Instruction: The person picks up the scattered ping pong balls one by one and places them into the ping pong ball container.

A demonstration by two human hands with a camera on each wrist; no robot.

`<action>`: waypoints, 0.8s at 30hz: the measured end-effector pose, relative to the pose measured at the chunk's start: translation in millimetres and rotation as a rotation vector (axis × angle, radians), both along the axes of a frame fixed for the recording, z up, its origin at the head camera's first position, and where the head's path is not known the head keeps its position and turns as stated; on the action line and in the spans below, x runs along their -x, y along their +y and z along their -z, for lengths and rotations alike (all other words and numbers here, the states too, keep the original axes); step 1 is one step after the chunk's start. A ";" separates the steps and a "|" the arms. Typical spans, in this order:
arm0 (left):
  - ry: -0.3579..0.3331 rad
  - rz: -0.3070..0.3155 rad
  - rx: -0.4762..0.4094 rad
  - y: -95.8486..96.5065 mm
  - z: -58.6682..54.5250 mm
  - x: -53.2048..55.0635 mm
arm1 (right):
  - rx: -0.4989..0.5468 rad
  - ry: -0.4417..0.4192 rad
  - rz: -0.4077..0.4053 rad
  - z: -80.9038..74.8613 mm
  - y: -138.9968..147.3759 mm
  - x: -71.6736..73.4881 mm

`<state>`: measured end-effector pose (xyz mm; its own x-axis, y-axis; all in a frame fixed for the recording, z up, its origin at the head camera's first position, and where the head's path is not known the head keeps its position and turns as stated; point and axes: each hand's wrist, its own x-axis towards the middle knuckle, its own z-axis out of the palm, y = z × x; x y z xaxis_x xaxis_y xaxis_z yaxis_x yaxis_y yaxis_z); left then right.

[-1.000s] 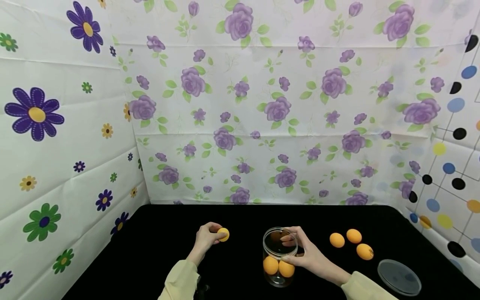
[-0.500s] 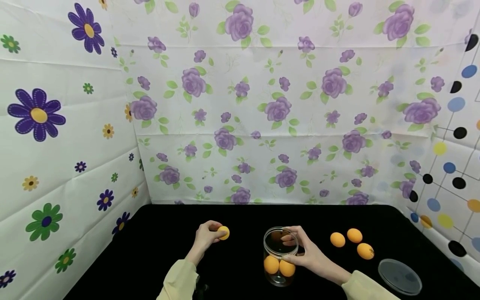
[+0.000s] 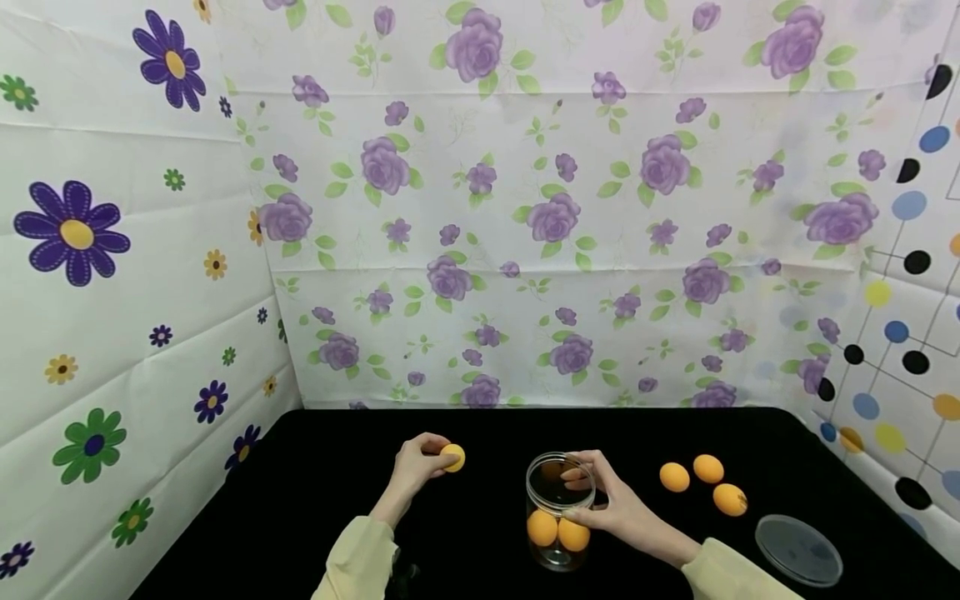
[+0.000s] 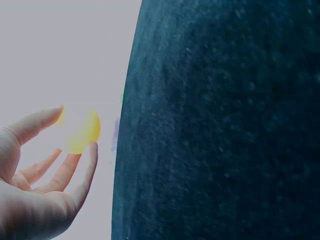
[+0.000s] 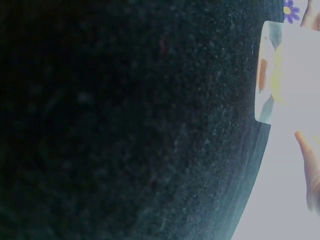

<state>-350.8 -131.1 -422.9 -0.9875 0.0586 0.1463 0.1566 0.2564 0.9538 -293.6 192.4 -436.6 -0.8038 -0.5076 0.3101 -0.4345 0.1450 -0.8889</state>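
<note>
My left hand (image 3: 417, 467) pinches an orange ping-pong ball (image 3: 453, 457) between thumb and fingertips, left of the jar. The left wrist view shows the same ball (image 4: 80, 129), washed out by light, between the thumb and the fingers (image 4: 88, 172). A clear, lidless jar (image 3: 559, 557) stands upright with orange balls (image 3: 542, 528) visible inside. Around the jar's right side my right hand (image 3: 611, 504) grips near the rim, thumb in front and fingers behind. In the right wrist view the jar (image 5: 265, 75) is overexposed, and only part of that hand shows at the edge.
Three orange balls (image 3: 708, 468) lie on the black tabletop (image 3: 300, 500) to the right of the jar. Nearer the right front, a clear round lid (image 3: 798, 550) lies flat. Patterned cloth walls (image 3: 480, 333) enclose the table's back and sides.
My left hand has moved slightly forward and to the right with the ball still pinched. The right hand and the jar stay in place.
</note>
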 end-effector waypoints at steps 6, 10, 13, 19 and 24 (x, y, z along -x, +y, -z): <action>-0.013 0.030 -0.030 3.8 -8.7 -2.1 | -0.004 0.009 -0.003 0.9 -0.3 1.7; -0.008 0.072 -0.054 7.3 -21.8 -11.7 | -0.006 0.006 -0.004 0.2 -0.4 1.7; 0.000 0.092 -0.064 12.0 -35.2 -23.6 | -0.009 0.004 -0.003 0.0 -0.3 1.8; 0.010 0.106 -0.077 16.7 -36.3 -21.9 | -0.015 0.003 0.000 -0.4 -0.1 1.1; 0.013 0.133 -0.091 18.9 -27.7 -11.9 | -0.015 0.002 -0.005 -0.8 0.7 0.7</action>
<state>-339.0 -112.2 -395.1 -0.9699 0.1745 0.1698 0.1959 0.1453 0.9698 -294.3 193.1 -435.7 -0.8004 -0.5166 0.3039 -0.4370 0.1559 -0.8858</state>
